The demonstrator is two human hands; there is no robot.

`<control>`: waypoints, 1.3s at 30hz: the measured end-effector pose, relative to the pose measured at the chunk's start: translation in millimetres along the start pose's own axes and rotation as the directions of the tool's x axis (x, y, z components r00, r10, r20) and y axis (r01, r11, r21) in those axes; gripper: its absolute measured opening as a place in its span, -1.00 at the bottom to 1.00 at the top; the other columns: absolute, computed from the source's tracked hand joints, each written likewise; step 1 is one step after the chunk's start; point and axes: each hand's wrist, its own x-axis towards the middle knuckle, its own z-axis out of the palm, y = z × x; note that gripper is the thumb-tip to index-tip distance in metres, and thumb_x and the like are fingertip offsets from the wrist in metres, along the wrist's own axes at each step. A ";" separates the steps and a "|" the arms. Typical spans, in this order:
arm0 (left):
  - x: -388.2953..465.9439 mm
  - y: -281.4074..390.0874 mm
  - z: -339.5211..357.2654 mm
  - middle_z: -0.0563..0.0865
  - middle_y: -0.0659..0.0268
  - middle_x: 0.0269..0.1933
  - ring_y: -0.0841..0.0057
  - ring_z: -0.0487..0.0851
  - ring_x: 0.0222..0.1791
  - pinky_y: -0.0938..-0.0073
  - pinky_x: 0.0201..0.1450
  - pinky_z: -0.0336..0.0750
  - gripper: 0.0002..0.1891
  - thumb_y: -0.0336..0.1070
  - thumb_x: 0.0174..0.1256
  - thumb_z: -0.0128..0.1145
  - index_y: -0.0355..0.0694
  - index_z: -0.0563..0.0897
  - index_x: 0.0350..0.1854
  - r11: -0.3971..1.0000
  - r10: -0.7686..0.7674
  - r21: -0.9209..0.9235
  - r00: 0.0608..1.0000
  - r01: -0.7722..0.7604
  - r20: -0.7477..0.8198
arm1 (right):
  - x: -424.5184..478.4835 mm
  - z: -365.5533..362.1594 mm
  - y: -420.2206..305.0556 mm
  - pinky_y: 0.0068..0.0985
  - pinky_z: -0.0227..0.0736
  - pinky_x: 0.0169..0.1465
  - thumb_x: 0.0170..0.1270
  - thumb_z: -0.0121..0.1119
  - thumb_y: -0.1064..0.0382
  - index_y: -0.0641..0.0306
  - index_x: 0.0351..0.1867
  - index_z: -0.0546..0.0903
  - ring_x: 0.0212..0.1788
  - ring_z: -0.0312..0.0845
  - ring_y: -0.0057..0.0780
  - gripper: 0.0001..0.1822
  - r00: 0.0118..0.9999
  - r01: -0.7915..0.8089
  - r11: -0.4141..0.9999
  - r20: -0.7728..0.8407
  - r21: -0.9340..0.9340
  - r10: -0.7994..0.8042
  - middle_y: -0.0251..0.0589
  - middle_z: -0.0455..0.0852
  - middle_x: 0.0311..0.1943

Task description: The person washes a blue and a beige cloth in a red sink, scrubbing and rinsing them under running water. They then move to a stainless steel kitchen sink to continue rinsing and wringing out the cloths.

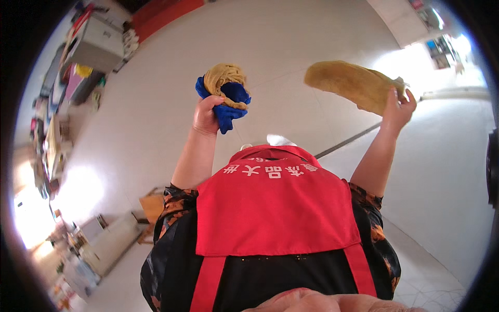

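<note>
My left hand (207,114) is raised in front of me, its thumb pressed over a bunched bundle of cloth. In that bundle are a tan, wrinkled cloth (225,76) and a bright blue cloth (228,117), which hangs below the fingers. My right hand (398,105), also raised, grips one end of a mustard-tan cloth (347,84). That cloth stretches out to the left as a long, slightly blurred shape. The two hands are well apart. Between them and my body shows a red apron (276,210) bearing writing.
Pale floor (269,43) spreads beneath my hands. A white cabinet (97,43) stands at upper left, with household goods below it. At lower left are a light sofa (113,245) and a wooden chair (152,206). A white wall (436,167) with a dark baseboard (347,141) runs along my right.
</note>
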 end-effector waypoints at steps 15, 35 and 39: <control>43.1 35.4 23.8 0.61 0.04 0.18 0.15 0.64 0.12 0.12 0.18 0.57 -0.33 -0.29 0.10 0.16 -0.33 0.37 0.34 0.885 -0.465 0.224 0.788 0.408 0.403 | -183.0 60.5 -79.4 -0.49 0.48 -0.06 0.09 0.46 0.17 0.30 -0.26 0.68 -0.15 0.60 -0.35 -0.71 0.828 0.184 0.949 0.480 0.256 -0.290 -0.15 0.69 -0.25; 254.9 -36.2 73.4 0.56 -0.06 0.23 0.14 0.56 0.22 0.10 0.33 0.43 -0.40 -0.33 0.09 -0.01 -0.39 0.42 0.26 0.835 -0.514 0.381 0.810 0.397 0.282 | -120.8 -16.9 80.2 -0.36 0.63 -0.16 0.44 0.01 0.08 0.44 -0.07 0.57 -0.26 0.67 -0.36 -0.62 0.713 -0.565 0.453 0.132 0.690 0.689 -0.09 0.70 -0.24; 246.8 -59.5 128.6 0.34 -0.12 0.43 0.01 0.34 0.43 -0.02 0.45 0.26 -0.19 -0.27 -0.05 0.04 -0.38 0.29 0.41 0.796 -0.590 0.328 0.537 0.508 0.603 | -134.3 -43.0 89.3 -0.52 0.57 -0.39 0.42 0.03 0.14 0.44 -0.03 0.57 -0.43 0.64 -0.44 -0.65 0.797 -0.539 0.632 0.094 0.557 0.596 -0.13 0.70 -0.27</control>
